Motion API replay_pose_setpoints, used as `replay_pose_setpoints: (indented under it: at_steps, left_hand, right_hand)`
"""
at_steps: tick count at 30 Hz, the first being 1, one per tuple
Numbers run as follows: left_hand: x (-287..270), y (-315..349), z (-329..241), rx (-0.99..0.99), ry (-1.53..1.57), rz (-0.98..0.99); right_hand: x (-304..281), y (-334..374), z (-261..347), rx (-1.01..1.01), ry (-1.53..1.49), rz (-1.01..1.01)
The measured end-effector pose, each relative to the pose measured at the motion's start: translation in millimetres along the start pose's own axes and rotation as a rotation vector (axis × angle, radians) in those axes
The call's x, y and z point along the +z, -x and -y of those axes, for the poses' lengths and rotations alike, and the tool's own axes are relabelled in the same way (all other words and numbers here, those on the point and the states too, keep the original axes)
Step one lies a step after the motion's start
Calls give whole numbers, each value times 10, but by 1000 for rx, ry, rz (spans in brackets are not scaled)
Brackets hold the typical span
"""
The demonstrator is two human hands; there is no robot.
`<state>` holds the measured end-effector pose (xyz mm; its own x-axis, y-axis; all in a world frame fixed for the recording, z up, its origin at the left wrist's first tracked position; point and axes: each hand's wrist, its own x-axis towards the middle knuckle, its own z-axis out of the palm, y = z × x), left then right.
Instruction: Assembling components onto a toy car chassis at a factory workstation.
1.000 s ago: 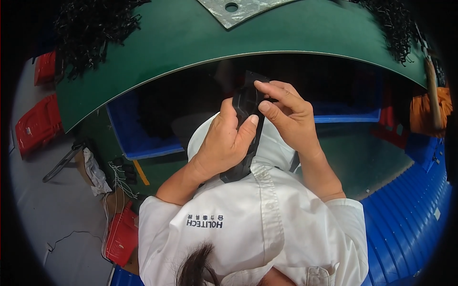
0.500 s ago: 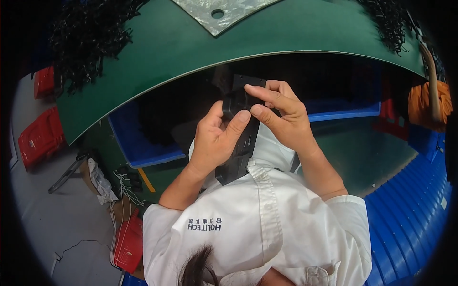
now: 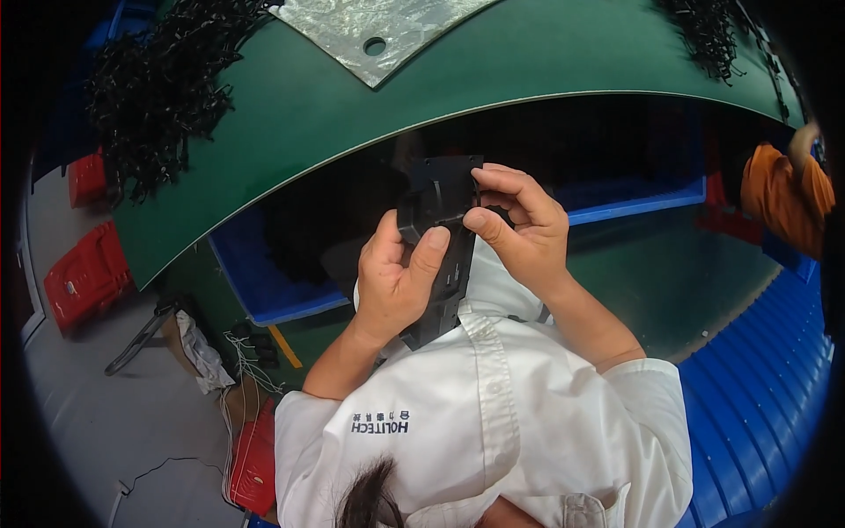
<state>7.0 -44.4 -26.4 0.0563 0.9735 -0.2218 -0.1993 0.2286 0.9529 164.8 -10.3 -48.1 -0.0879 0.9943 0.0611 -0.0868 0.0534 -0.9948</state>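
A long black moulded plastic part (image 3: 434, 201) lies lengthwise before my body, its near end close to my white shirt. My left hand (image 3: 392, 286) grips its left side, thumb on top and fingers curled around the edge. At the far right edge of the part is my right hand (image 3: 526, 222), its fingers bent and thumb tip against the part's side. Whether a small piece sits between those right fingertips I cannot make out. The underside of the part is hidden.
Beyond my hands runs the edge of a green table (image 3: 458, 95), bearing a metal plate with a hole (image 3: 339, 40) and heaps of small black parts (image 3: 163, 97). Below are blue bins (image 3: 268, 304). Red stools (image 3: 84, 277) stand left; a person in orange (image 3: 779, 194) is at right.
My right fingers have drawn back from the top of the black part to its right edge, uncovering its far end. My left hand keeps its hold. The whole view has shifted slightly.
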Motion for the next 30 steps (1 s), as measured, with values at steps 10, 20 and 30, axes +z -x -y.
replay_pose_setpoints:
  at_steps: [10, 20, 30]
  left_hand:
    - [0, 4, 27, 82, -229, -32]
    - [20, -43, 35, 95, -329, -55]
    - [28, -47, -16, 108, -418, -27]
  right_hand:
    - [-60, -18, -22, -112, 207, 54]
    - [-25, -112, 144, -256, 389, 142]
    - [-74, -133, 184, -171, 370, 232]
